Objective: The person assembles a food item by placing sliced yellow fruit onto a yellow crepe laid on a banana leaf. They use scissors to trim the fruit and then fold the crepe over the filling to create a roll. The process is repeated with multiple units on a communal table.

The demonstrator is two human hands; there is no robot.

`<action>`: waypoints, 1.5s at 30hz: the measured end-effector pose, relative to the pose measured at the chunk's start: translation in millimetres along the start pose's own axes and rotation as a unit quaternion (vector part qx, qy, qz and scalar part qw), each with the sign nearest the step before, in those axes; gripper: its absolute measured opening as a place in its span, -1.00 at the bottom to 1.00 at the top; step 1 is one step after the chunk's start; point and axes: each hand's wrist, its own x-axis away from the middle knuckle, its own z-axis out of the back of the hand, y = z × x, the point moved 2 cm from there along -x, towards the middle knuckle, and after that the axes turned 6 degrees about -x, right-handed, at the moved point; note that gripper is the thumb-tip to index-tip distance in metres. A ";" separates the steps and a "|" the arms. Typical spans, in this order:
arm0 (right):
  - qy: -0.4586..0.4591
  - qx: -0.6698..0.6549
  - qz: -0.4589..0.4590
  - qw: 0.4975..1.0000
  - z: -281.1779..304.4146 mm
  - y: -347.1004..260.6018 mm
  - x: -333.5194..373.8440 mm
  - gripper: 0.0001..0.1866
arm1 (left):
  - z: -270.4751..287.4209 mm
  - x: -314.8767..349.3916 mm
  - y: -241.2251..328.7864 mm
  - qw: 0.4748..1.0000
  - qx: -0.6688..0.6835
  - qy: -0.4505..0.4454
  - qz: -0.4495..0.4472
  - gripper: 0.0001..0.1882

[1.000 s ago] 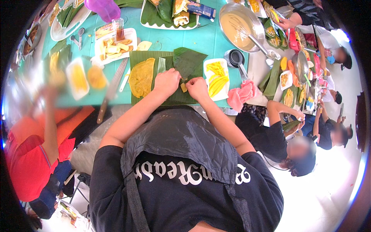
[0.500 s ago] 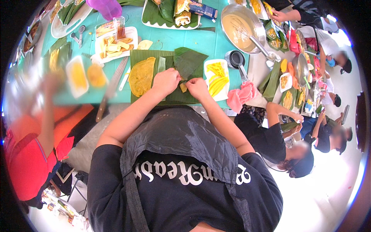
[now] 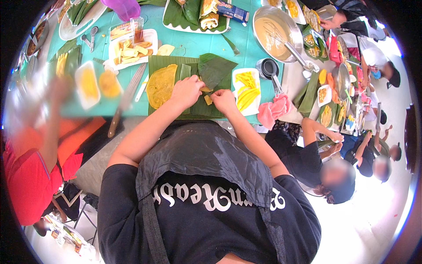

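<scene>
My left hand is closed, pinching a small tan piece of food at its fingertips. Close beside it, my right hand is closed in a pinch; what it grips is too small to make out. Below the fingertips another tan piece lies on a banana leaf. A round, flat yellow-brown crepe rests on the leaf left of my left hand. Above my hands lies a darker folded leaf piece, and a narrow leaf strip stands out beside the crepe.
Sliced yellow fruit fills a white tray to the right, near measuring cups and a pink cloth. A large knife overhangs the table edge. A steel bowl holds batter and a whisk. A blurred co-worker's arm reaches in from the left.
A tan piece now shows at my left fingertips, and my hands have barely shifted. A green leaf scrap at the table's back has moved nearer.
</scene>
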 end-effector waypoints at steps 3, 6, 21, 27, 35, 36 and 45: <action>0.003 0.009 0.006 1.000 -0.3 -1.0 -0.1 -0.72 | -0.1 4.0 1.3 0.999 -0.042 0.020 -0.010 -0.79; 0.002 0.005 -0.001 1.000 0.6 -2.8 0.2 -0.72 | -2.2 6.4 0.6 0.996 -0.061 0.061 -0.023 -0.83; 0.012 0.028 0.016 0.999 -3.1 0.8 1.4 -0.75 | -0.7 -2.8 -0.7 0.998 0.021 0.029 0.042 -0.85; 0.018 0.051 0.021 0.998 -2.4 -3.3 4.2 -0.76 | 0.2 -6.8 -0.3 0.998 0.009 0.008 0.066 -0.81; 0.024 0.058 0.034 0.997 -1.4 -2.8 6.7 -0.76 | -1.2 -9.6 -1.0 0.997 0.008 -0.009 0.076 -0.77; 0.024 0.056 0.033 0.998 -1.2 -3.2 7.0 -0.75 | -0.8 -9.6 -0.9 0.997 0.008 -0.009 0.076 -0.77; -0.009 0.040 -0.001 0.999 1.0 -0.4 3.5 -0.73 | 0.4 -9.8 0.4 0.997 0.008 -0.009 0.078 -0.77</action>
